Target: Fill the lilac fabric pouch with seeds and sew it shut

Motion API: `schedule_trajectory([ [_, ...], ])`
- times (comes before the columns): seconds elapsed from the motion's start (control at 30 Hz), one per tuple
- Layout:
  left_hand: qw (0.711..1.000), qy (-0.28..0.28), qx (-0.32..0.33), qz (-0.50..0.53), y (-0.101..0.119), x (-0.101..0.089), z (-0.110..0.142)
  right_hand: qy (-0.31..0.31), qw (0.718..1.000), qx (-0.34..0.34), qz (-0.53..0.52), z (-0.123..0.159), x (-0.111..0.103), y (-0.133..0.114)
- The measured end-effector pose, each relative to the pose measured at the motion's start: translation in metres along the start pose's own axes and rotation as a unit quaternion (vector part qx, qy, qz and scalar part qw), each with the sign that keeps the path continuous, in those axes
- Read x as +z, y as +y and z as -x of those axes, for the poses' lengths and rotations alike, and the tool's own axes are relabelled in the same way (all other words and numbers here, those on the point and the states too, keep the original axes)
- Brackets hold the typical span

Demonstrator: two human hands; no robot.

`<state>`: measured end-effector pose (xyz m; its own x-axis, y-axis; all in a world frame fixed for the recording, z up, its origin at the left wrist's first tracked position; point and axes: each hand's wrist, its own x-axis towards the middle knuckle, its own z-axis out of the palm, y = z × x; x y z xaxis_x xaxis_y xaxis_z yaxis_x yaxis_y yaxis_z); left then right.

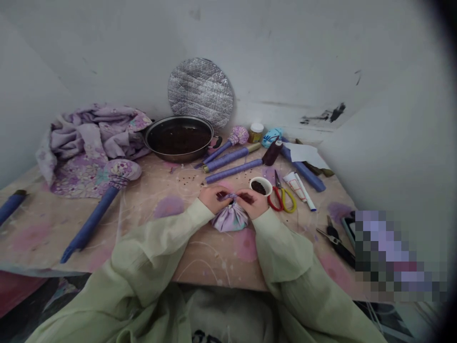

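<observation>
A small lilac floral cloth pouch [230, 220] rests on the table before me, its neck gathered upward. My left hand [214, 199] pinches the gathered neck from the left side. From the right, my right hand [255, 203] grips the same neck, fingers closed. Dark thread or string may be at the gather, but it is too small to make out. Just beyond my right hand stands a white cup [266, 182] of dark granules. Scissors [282, 197] with one red and one yellow handle lie beside it.
A dark pan [153, 143] and a silver round mat [200, 90] stand at the back. Blue-wrapped sticks [233, 170], a thread cone [272, 153], a jar [256, 132] and pliers [337, 245] lie around. Crumpled floral cloth [82, 143] and a cloth-headed stick [94, 214] are left.
</observation>
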<state>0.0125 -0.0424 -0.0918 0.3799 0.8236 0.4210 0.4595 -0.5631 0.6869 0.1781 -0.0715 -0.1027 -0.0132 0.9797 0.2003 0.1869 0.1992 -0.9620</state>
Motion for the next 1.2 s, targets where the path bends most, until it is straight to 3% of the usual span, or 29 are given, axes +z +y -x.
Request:
schedule_trajectory([
  [0.27, 0.997, -0.007, 0.076, 0.005, 0.007, -0.007, -0.008, 0.010, 0.999, -0.009, -0.044, 0.001, 0.000, -0.003],
  [0.53, 0.998, 0.057, 0.027, 0.017, -0.002, 0.005, 0.007, 0.012, 0.998, -0.052, 0.026, 0.004, 0.003, 0.004],
  [0.83, 0.990, 0.136, 0.032, -0.026, -0.004, 0.008, 0.014, -0.002, 0.994, -0.093, 0.059, 0.004, 0.001, 0.006],
  [1.2, 0.991, 0.069, 0.115, -0.022, -0.012, 0.006, 0.012, -0.037, 0.995, -0.080, 0.053, 0.004, -0.001, 0.011],
])
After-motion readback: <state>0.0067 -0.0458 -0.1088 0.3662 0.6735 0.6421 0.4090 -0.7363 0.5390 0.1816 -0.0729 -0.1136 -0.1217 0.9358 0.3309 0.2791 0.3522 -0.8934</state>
